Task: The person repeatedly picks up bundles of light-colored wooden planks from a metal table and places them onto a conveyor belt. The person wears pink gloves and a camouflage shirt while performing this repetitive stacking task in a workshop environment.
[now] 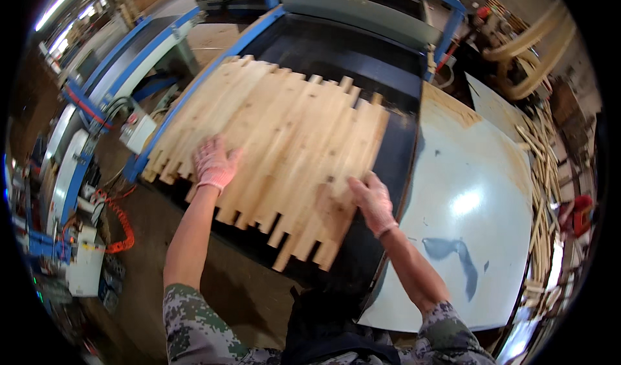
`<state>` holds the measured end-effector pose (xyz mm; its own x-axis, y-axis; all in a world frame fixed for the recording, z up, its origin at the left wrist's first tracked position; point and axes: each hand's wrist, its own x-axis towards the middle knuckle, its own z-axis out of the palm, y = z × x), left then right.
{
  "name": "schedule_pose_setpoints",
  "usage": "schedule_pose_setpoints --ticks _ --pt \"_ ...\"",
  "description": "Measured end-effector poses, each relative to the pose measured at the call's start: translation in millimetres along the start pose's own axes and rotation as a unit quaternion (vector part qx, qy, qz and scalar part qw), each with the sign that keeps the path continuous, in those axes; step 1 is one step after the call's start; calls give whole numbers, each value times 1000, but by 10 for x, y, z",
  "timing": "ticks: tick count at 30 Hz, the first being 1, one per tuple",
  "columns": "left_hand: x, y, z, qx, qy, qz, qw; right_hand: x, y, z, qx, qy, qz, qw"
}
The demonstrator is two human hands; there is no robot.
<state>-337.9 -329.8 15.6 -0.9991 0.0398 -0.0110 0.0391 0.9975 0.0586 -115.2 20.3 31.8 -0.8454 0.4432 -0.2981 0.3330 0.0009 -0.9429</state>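
A broad row of pale wooden strips (278,138) lies side by side on a black machine bed (323,44), their ends jutting out unevenly at front and back. My left hand (215,162), in a pinkish work glove, rests flat on the strips toward the left, fingers spread. At the right edge of the row, my gloved right hand (373,202) presses against the outermost strip. Its fingers are partly bent, with the thumb side toward the wood; whether they grip the strip is hard to make out.
A blue side rail (213,74) borders the bed on the left, and a crossbeam (352,6) spans its far end. To the right stands a pale, stained tabletop (472,216). Loose thin wood strips (540,171) pile beyond it. An orange coiled hose (123,226) hangs at left.
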Motion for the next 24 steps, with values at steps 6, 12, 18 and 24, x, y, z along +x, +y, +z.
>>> schedule_pose_setpoints --ticks 6,12,18,24 --pt "122 109 196 23 53 85 995 -21 185 -96 181 -27 -67 981" --pt "396 45 597 -57 34 136 989 -812 755 -537 57 -181 -145 971" --pt "-1927 2212 405 -456 -47 393 797 -2818 1712 -1671 196 -254 -39 946" --pt "-4859 3795 496 -569 -525 426 468 -5287 3371 -2717 118 117 74 983"
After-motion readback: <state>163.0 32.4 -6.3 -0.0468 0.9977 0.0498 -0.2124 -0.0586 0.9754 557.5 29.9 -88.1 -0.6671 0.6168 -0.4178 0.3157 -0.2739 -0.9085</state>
